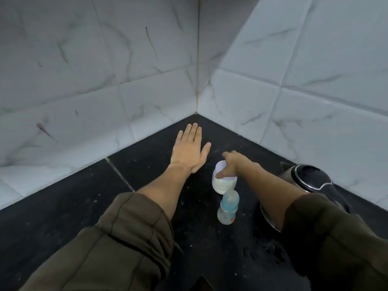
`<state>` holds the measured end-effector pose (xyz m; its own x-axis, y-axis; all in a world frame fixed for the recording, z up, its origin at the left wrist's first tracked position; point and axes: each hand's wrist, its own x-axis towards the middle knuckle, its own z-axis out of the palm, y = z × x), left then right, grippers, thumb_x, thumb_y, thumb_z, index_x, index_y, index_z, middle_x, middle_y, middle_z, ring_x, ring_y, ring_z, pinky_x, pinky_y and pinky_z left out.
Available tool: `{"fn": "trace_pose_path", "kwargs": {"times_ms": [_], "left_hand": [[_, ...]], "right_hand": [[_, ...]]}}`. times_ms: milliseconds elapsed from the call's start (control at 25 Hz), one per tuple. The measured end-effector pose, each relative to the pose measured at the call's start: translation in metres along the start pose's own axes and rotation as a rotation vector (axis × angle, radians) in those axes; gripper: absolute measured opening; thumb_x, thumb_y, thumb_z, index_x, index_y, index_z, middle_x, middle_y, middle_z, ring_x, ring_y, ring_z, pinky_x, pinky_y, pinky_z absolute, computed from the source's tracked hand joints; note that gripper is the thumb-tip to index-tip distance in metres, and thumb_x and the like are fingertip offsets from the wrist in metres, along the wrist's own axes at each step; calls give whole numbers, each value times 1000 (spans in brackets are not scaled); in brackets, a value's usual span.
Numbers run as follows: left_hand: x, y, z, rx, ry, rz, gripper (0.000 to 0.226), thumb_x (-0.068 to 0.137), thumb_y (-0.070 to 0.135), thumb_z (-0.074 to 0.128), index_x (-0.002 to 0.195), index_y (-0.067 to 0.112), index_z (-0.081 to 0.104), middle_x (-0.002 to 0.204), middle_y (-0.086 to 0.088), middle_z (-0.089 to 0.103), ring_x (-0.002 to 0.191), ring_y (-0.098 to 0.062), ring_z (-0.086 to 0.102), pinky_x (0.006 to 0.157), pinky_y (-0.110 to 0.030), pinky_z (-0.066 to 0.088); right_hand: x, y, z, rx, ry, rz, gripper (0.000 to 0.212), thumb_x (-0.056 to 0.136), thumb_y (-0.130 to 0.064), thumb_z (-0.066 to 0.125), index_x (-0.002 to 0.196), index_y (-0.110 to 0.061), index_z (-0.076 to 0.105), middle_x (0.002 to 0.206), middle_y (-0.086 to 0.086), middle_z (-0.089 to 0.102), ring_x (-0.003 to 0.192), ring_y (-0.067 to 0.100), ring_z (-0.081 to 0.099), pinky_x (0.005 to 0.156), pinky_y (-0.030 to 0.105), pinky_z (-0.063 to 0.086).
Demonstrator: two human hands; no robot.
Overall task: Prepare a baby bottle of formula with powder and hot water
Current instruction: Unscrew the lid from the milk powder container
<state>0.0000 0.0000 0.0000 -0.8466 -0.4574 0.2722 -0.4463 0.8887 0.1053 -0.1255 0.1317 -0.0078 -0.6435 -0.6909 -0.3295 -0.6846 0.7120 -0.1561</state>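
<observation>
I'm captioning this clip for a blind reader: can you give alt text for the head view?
A person's right hand grips the rim of a white cup of powder on a black counter, while the left hand lies flat and open nearby. A capped baby bottle stands just in front of the cup, a kettle to its right, in a tiled corner.

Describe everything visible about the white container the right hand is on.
The white container is a small translucent plastic-looking tub standing upright and open on the black countertop, with white powder in its lower part. The right hand grips its rim from above. The baby bottle stands just in front; contact between them is unclear.
</observation>
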Motion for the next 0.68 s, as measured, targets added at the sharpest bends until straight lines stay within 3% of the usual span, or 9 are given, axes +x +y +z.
{"fn": "trace_pose_path", "kwargs": {"times_ms": [120, 240, 680], "left_hand": [[-4, -7, 6, 19, 7, 10, 70, 106, 51, 17, 162, 9, 16, 170, -8, 11, 157, -23, 5, 128, -45, 6], [-9, -16, 8, 16, -8, 0, 69, 107, 50, 18, 162, 9, 16, 170, -8, 12, 157, -23, 6, 128, -45, 7], [-84, -71, -19, -130, -86, -133, 74, 101, 38, 43, 163, 13, 11, 170, -6, 11, 157, -21, 10, 127, -38, 12]], "right_hand": [[5, 0, 5, -71, -21, -17, 80, 78, -51, 81, 143, -15, 51, 137, 10, 60, 118, 30, 61, 95, 40, 55], [5, -5, 5, -87, -10, -18, 74, 73, -50, 83, 133, -14, 58, 115, 6, 64, 101, 26, 63, 81, 37, 56], [-27, -104, -9, -92, 60, -266, 67, 66, -54, 86, 115, -15, 60, 105, 5, 64, 93, 26, 64, 72, 37, 52]]}}
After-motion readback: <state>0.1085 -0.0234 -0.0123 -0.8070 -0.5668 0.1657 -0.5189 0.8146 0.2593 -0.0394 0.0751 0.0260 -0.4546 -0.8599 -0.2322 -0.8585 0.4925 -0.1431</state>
